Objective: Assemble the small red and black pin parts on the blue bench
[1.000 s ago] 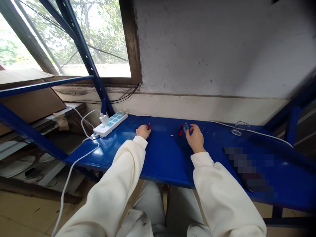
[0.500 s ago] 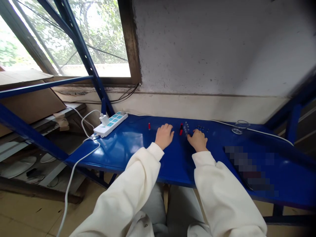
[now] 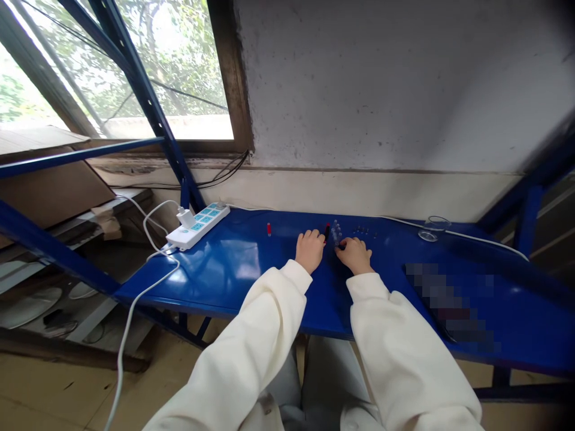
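My left hand [image 3: 309, 251] lies palm down at the middle of the blue table [image 3: 233, 257], fingers stretched forward and slightly apart. Its fingertips are at a small red and black piece [image 3: 327, 232] and partly cover it; whether they touch it is unclear. To the right, my right hand [image 3: 354, 256] has thumb and forefinger pinched together at a tiny dark thing too small to name. Just beyond that pinch stand several small clear pieces [image 3: 336, 231] in a cluster. Several tiny dark pieces [image 3: 362, 230] lie behind my right hand. A small red cylinder [image 3: 269, 229] stands apart on the left.
A white power strip [image 3: 198, 226] with a plugged-in adapter sits at the table's left end, its cable hanging down. Clear round dishes [image 3: 429, 235] lie at the back right. A dark, blurred-out flat object [image 3: 442, 305] lies at the right. Blue shelf posts [image 3: 155, 108] rise at the left.
My left hand has moved right, up to the red and black piece. My right hand has shifted slightly left, its thumb and forefinger now at a tiny dark thing.
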`<state>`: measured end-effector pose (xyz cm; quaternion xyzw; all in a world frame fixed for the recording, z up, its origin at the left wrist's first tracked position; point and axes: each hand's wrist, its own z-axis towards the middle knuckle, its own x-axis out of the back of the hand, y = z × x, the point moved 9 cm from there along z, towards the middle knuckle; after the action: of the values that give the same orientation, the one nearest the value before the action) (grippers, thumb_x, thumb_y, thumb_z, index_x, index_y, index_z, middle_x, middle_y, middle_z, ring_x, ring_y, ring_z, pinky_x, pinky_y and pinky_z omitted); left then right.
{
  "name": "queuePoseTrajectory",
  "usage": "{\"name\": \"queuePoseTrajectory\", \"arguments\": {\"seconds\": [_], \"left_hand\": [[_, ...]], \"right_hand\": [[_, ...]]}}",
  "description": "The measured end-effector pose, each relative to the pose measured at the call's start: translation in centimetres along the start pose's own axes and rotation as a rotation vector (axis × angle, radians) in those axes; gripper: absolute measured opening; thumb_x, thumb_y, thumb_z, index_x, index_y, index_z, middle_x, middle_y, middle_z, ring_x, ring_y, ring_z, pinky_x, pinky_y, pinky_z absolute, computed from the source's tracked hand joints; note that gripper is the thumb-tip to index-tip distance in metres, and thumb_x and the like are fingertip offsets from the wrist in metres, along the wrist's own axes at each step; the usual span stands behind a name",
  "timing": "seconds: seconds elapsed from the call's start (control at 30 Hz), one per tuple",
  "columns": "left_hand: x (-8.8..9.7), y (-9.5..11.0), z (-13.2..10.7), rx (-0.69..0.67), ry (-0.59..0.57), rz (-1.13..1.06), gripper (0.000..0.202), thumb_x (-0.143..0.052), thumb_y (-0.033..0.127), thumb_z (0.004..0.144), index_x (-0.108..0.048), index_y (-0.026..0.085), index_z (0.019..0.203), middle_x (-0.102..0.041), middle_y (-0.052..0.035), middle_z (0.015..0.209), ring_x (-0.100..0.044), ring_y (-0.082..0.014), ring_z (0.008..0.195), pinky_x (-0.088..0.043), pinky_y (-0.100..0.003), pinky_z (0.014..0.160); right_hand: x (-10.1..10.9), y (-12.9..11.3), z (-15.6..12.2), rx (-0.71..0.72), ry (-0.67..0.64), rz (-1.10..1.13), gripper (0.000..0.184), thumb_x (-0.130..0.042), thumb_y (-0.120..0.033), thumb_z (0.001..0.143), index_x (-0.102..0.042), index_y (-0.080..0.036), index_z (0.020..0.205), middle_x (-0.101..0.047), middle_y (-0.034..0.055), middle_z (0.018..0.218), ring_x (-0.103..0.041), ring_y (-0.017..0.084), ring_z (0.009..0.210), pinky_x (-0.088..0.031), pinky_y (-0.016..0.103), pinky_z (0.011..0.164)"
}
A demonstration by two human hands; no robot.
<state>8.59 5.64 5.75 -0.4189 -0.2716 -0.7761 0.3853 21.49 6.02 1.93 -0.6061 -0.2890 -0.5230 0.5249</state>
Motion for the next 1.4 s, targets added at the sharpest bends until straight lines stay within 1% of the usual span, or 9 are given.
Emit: {"name": "queuePoseTrajectory", "arguments": {"seconds": [0.1,0.3,0.43,0.53,0.63,0.73,0.83,1.23,1.4], "left_hand": [[0.6,-0.6,-0.1,0.036,0.040,-0.054,0.018,-0.040,0.023,0.085,-0.058,0.018,0.084,-0.056,-0.0062,0.089,-0.048,-0.0189,0.085,-0.035,-0.033,0.072],[2.0,-3.6,-0.9,0.165,0.290,-0.394,0.013,-0.049,0.027,0.081,-0.059,0.018,0.082,-0.059,-0.0033,0.083,-0.052,-0.0151,0.078,-0.039,-0.030,0.071],[2.3,-4.7,-1.4,0.190,0.375,-0.553,0.010,-0.053,0.025,0.078,-0.059,0.017,0.078,-0.059,-0.0026,0.078,-0.052,-0.0125,0.071,-0.042,-0.028,0.071],[2.3,-4.8,-1.7,0.191,0.397,-0.595,0.009,-0.054,0.025,0.077,-0.059,0.017,0.077,-0.059,-0.0021,0.077,-0.051,-0.0114,0.068,-0.043,-0.027,0.070],[2.2,-4.7,-1.8,0.186,0.402,-0.610,0.008,-0.055,0.024,0.076,-0.059,0.017,0.076,-0.059,-0.0019,0.076,-0.051,-0.0112,0.067,-0.043,-0.027,0.069],[2.1,-4.7,-1.8,0.187,0.403,-0.617,0.008,-0.055,0.024,0.076,-0.059,0.017,0.076,-0.059,-0.0022,0.076,-0.051,-0.0115,0.067,-0.043,-0.027,0.069],[2.2,-4.7,-1.7,0.182,0.407,-0.626,0.008,-0.054,0.023,0.076,-0.059,0.017,0.076,-0.058,-0.0022,0.075,-0.051,-0.0115,0.067,-0.044,-0.027,0.068],[2.9,-4.8,-2.0,0.190,0.480,-0.678,0.009,-0.054,0.024,0.077,-0.059,0.017,0.076,-0.058,-0.0026,0.076,-0.052,-0.0105,0.065,-0.045,-0.026,0.066],[2.7,-4.8,-2.0,0.181,0.472,-0.677,0.011,-0.053,0.026,0.078,-0.060,0.017,0.078,-0.059,-0.0033,0.077,-0.052,-0.0111,0.067,-0.046,-0.026,0.067]], "right_hand": [[-0.1,-0.2,0.0,0.006,0.015,0.005,0.030,-0.048,-0.036,0.076,-0.059,-0.017,0.097,-0.053,0.0114,0.108,-0.042,0.028,0.104,-0.033,0.046,0.081],[-0.2,-0.1,0.2,0.005,0.074,0.037,0.025,-0.049,-0.034,0.076,-0.060,-0.018,0.091,-0.056,0.0104,0.103,-0.045,0.027,0.100,-0.033,0.043,0.079],[-0.1,-0.1,0.3,0.014,0.115,0.076,0.021,-0.049,-0.032,0.075,-0.061,-0.019,0.085,-0.059,0.0084,0.098,-0.049,0.025,0.095,-0.034,0.039,0.074],[0.0,-0.6,0.1,0.058,0.126,0.095,0.016,-0.050,-0.030,0.075,-0.060,-0.019,0.079,-0.062,0.0061,0.088,-0.053,0.021,0.084,-0.033,0.032,0.067],[0.2,-2.0,-0.2,0.177,0.133,0.111,0.012,-0.051,-0.028,0.073,-0.059,-0.019,0.074,-0.062,0.0038,0.077,-0.054,0.017,0.074,-0.030,0.026,0.060],[0.2,-3.2,-0.5,0.286,0.140,0.144,0.010,-0.052,-0.027,0.071,-0.058,-0.018,0.071,-0.060,0.0019,0.070,-0.052,0.013,0.065,-0.028,0.024,0.056],[0.1,-3.7,-0.6,0.340,0.131,0.168,0.009,-0.052,-0.026,0.070,-0.057,-0.018,0.070,-0.058,0.0009,0.067,-0.049,0.011,0.059,-0.027,0.023,0.054],[-0.2,-4.1,-0.8,0.377,0.107,0.198,0.008,-0.052,-0.026,0.070,-0.055,-0.019,0.069,-0.055,0.0001,0.065,-0.046,0.010,0.056,-0.026,0.022,0.052],[-0.3,-4.2,-0.8,0.392,0.105,0.188,0.008,-0.052,-0.026,0.069,-0.055,-0.019,0.069,-0.056,0.0003,0.065,-0.046,0.010,0.056,-0.026,0.021,0.052]]}}
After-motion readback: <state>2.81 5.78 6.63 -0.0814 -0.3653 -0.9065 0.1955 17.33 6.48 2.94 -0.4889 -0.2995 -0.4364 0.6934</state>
